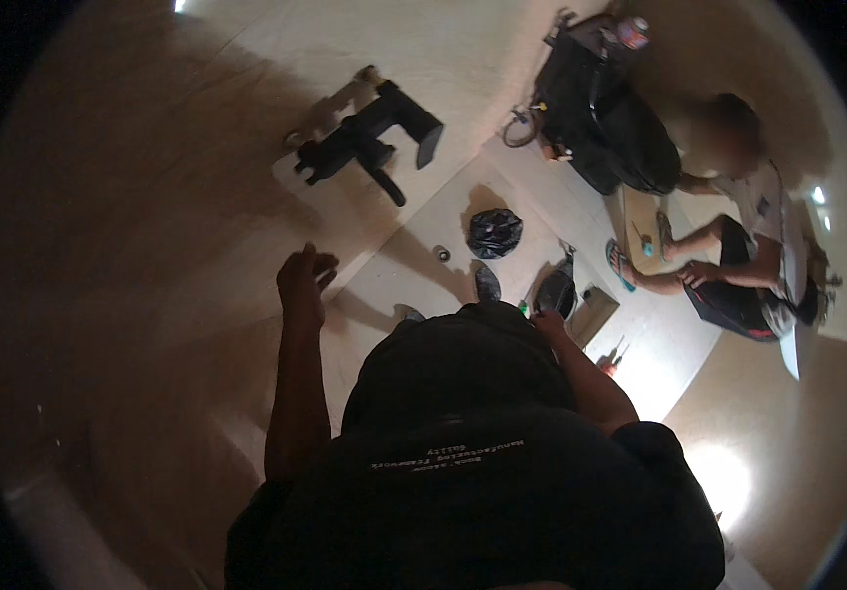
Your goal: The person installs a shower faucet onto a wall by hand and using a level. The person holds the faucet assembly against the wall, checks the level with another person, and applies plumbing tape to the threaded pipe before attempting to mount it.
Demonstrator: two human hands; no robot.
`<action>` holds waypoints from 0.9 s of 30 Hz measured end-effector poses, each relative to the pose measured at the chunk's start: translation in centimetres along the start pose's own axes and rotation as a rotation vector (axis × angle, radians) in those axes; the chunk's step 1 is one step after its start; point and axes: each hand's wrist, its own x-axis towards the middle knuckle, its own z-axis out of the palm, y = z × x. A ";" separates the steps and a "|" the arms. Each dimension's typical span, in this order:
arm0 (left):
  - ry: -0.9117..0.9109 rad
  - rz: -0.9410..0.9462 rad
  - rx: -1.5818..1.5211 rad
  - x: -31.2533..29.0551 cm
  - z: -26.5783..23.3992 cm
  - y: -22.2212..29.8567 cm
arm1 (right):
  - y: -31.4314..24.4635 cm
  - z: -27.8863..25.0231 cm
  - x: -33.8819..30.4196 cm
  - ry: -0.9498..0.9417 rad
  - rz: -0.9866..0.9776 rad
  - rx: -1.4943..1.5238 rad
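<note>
My left hand [305, 285] is raised in front of the wall with its fingers loosely bent and apart, and nothing shows in it. Beyond it, a black mixer tap [374, 138] juts from the wall, with a brass-coloured fitting [372, 75] at its upper end. Low by my right hip is my right hand [547, 323], closed and partly hidden by my dark shirt. A small green piece [524, 308] shows beside its fingers; whether the hand holds it is unclear. Just past that hand lies a black pouch [556, 288] on the floor.
A black plastic bag [495, 234] and a small metal ring [443, 254] lie ahead of my feet. An open box [595, 317] and red-handled screwdriver [613, 359] are at right. Another person [758, 236] sits beyond, near a black backpack [610, 118] and teal-handled screwdriver [647, 248].
</note>
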 end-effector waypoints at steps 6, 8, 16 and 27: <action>0.124 0.381 0.150 1.2 1.1 5.4 | -0.7 -0.4 2.2 -0.020 0.089 0.013; 0.261 0.786 0.484 -0.4 3.7 7.6 | 2.3 -0.2 3.4 0.065 -0.090 -0.044; 0.301 1.359 0.894 -0.7 6.1 9.9 | -5.2 -3.4 2.5 0.062 -0.099 0.103; 0.264 1.477 1.079 1.2 7.3 9.8 | -2.3 -3.7 1.2 0.038 0.052 0.061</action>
